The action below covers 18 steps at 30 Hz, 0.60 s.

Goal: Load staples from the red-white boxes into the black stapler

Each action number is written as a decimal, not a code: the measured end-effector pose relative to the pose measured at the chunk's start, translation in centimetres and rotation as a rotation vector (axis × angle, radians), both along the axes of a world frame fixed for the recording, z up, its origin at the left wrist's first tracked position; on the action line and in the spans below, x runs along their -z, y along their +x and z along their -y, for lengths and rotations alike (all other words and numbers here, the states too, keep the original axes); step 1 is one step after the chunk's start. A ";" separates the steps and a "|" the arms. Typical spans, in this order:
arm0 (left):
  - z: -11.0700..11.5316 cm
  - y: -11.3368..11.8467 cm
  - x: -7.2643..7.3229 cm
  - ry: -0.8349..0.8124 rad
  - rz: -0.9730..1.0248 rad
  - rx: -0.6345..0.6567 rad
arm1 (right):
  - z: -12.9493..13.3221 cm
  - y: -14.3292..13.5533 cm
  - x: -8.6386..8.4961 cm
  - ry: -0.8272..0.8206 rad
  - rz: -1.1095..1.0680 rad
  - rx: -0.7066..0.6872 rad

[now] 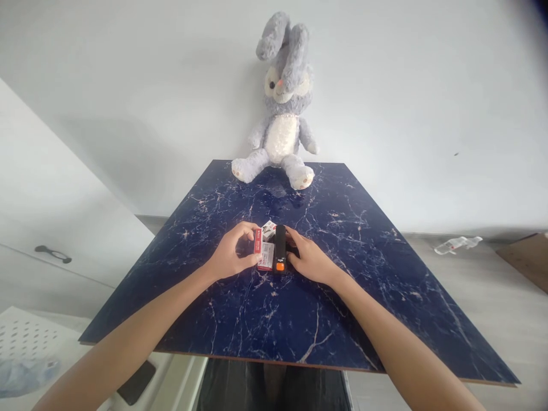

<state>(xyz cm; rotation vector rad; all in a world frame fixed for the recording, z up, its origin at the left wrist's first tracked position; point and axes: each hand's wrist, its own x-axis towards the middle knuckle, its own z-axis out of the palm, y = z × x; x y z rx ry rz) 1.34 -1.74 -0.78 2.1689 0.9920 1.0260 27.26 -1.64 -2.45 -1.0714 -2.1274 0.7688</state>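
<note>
Near the middle of the dark blue marbled table (265, 319), my left hand (233, 251) grips a small red and white box (266, 257) between thumb and fingers at its left side. Just right of the box stands a black stapler-like object (280, 245) with an orange part at its near end. My right hand (308, 257) is closed on that black object from the right, thumb and fingers against its side. A white printed piece (269, 229) shows behind the box, between the hands.
A grey plush rabbit (282, 137) sits at the table's back edge against the wall. On the floor at right lie a clear plastic bottle (458, 245) and a brown box (526, 260). A dark phone-like object (137, 382) is below the table's left front.
</note>
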 end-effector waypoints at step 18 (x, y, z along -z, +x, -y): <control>-0.5 0.1 0.2 -0.042 -0.321 0.157 | -0.2 0.3 0.5 0.082 0.088 0.007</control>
